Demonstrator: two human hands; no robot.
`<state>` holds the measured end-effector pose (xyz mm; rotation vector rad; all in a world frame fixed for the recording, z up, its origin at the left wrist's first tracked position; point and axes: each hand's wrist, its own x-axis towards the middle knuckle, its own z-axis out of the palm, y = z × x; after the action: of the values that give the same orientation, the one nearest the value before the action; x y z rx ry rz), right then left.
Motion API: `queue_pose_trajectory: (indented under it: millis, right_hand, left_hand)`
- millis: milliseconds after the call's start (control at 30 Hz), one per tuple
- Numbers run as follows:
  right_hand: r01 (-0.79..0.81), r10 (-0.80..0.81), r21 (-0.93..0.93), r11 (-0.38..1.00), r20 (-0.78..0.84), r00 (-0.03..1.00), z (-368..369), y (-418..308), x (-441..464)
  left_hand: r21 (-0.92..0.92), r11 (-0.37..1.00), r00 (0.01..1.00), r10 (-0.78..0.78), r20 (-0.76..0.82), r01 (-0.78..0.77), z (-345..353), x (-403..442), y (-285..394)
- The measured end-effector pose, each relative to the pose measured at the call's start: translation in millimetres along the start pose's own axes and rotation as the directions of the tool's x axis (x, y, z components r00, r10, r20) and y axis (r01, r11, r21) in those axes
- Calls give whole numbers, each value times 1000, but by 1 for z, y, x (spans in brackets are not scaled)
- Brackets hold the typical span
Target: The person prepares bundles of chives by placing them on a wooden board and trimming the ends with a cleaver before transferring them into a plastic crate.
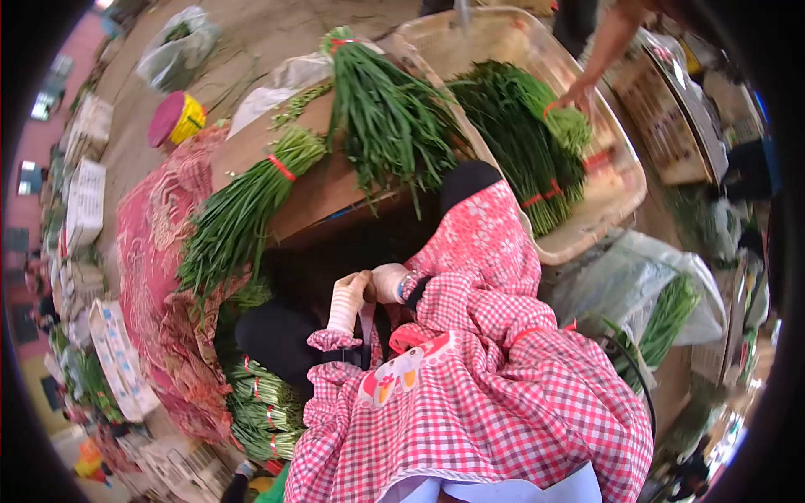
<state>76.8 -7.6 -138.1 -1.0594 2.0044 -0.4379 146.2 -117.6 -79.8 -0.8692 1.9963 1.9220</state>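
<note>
Checked smock (503, 369), red and white, appliquéd front: nearest the camera, over the lap.

Crate (612, 197): pale, worn plastic, ahead and to the right; holds banded greens (511, 126).

Cloth (159, 226): patterned red, rumpled, left of the person.

Tabletop (314, 201): low, brown, in front of the knees; carries two bundles.

Bag (671, 318): clear plastic, right of the person, greens inside.

Centre bundle (377, 109): on the tabletop's far part, beside the crate. Likely light, limp towards the tips and firmer at the stems; leaves probably smooth and easily bruised. Best taken at the banded end, with a second hand beneath the leaves. Dark green, long and narrow-leaved, fanning towards the person; pale butt ends at the top.

Left bundle (239, 201): on the tabletop's left side, leaves hanging over the cloth. Should handle alike: soft, bending under its own weight, apt to splay if lifted by the tips. Hold around the stems near the band. Light green stems, darker blades, laid slantwise.

Hands, one pair, low before the lap, apart from both bundles. Left hand (350, 293), wrist wrapped in pale strip: fingers curled, meeting the right hand (389, 283), likewise wrapped and drawn in. Whether anything is pinched between them cannot be told.

Bands, red: one on the left bundle (281, 168), one on the centre bundle (341, 42).
</note>
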Motion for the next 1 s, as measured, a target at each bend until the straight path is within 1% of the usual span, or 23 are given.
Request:
queue_pose_trajectory:
  millis: [33, 100, 133, 167, 200, 233, 267, 300, 333, 367, 433, 533, 700, 767, 800, 833, 900, 933, 967, 1000]
  right_hand:
    - [100, -99, -38, 994, 20, 995, -14, -6, -8]
    - [101, -97, 12, 995, -187, 978, 2, -2, -9]
    - [75, -42, 147, 986, -217, 975, 29, 10, 14]
    - [-67, -12, -327, 943, -235, 972, 36, 1, 23]
    - [-43, -27, -345, 937, -198, 980, 38, 2, 14]
    - [1, -31, -191, 982, -153, 988, 24, -6, -4]
    - [29, -32, -25, 999, -101, 994, 8, -16, -24]
    - [39, -33, 143, 989, -43, 999, -9, -27, -41]
    - [27, -33, 304, 952, 15, 999, -22, -32, -47]
    - [-173, 110, 366, 914, 185, 976, -27, -37, -39]
    - [20, -17, 186, 982, -16, 1000, -10, -20, -30]
    - [0, -1, 90, 996, 14, 1000, -23, -26, -38]
    - [-4, -1, 129, 992, 34, 999, -11, -20, -34]
    - [27, -20, 235, 972, -30, 999, -13, -23, -38]
    - [43, -20, 227, 973, -105, 994, -22, -28, -46]
    - [87, -41, 314, 945, -149, 988, -38, -36, -60]
    - [163, -73, 379, 911, -241, 968, -74, -48, -90]
    - [217, -110, 389, 895, -279, 954, -92, -48, -106]
    - [188, -78, 498, 847, -233, 969, -109, -49, -123]
    - [266, -122, 787, 556, -240, 963, -123, -38, -141]
  left_hand:
    - [24, 998, 999, 50, 5, -50, 1, -7, 16]
    - [-104, 973, 951, 223, 214, -205, -7, -30, 68]
    - [-117, 942, 912, 334, 239, -315, 1, -61, 112]
    - [-129, 899, 861, 437, 259, -418, 11, -94, 160]
    - [54, 728, 694, 624, 359, -683, 13, -112, 193]
    - [118, 557, 542, 704, 458, -822, 14, -131, 225]
    - [84, 265, 270, 815, 512, -961, 20, -142, 255]
    - [61, 235, 232, 821, 522, -970, 32, -162, 276]
    - [48, 138, 143, 837, 529, -989, 47, -170, 280]
    - [61, 50, 76, 820, 567, -997, 61, -179, 285]
    - [107, -72, 21, 730, 683, -992, 78, -195, 291]
    - [111, -182, -27, 622, 782, -977, 86, -207, 291]
    - [87, -251, -59, 523, 850, -964, 87, -216, 294]
    - [82, -279, -70, 496, 865, -957, 83, -218, 293]
    - [80, -292, -77, 487, 870, -953, 79, -220, 292]
    - [86, -283, -67, 490, 869, -955, 75, -216, 289]
    - [107, -216, -24, 529, 848, -971, 64, -204, 280]
    - [129, -151, 23, 558, 830, -980, 54, -195, 274]
    - [160, -24, 114, 600, 792, -987, 42, -184, 264]
    - [176, 103, 201, 631, 749, -979, 24, -165, 248]
